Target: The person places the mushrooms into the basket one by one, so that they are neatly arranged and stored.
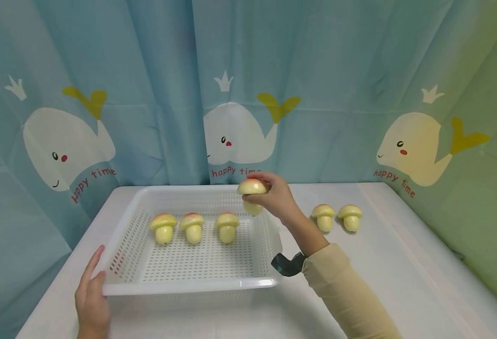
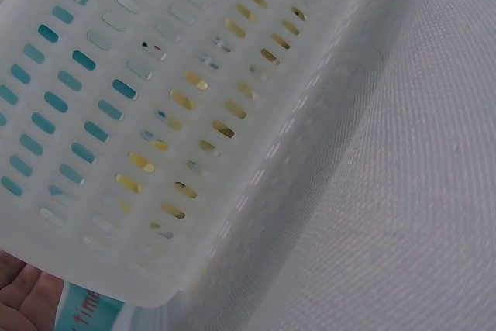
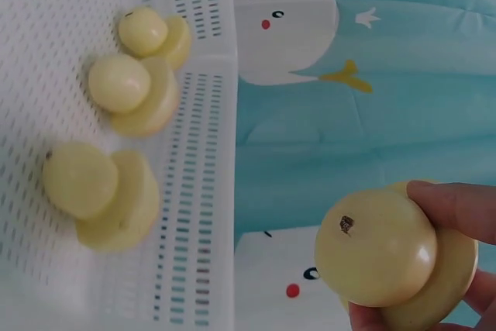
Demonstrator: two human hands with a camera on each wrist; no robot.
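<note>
My right hand (image 1: pixel 273 195) pinches a pale yellow toy mushroom (image 1: pixel 253 207) by its cap, above the right end of a white perforated plastic basket (image 1: pixel 189 287). In the right wrist view, the round end of that mushroom's stem (image 3: pixel 376 249) faces the camera, with a dark mark on it. Inside the basket stand three similar mushrooms in a row: one at left (image 1: pixel 164 230), one in the middle (image 1: pixel 193 230) and one at right (image 1: pixel 227 228). Against the basket's outer left front corner rests my left hand (image 1: pixel 92 296), fingers extended. Only part of it shows in the left wrist view.
Two more toy mushrooms, one nearer (image 1: pixel 324 218) and one farther right (image 1: pixel 351 218), stand on the white tabletop (image 1: pixel 401 282) right of the basket. A blue curtain (image 1: pixel 337 94) with whale prints hangs behind the table. A dark strap-like piece (image 1: pixel 288 264) sits by the right wrist.
</note>
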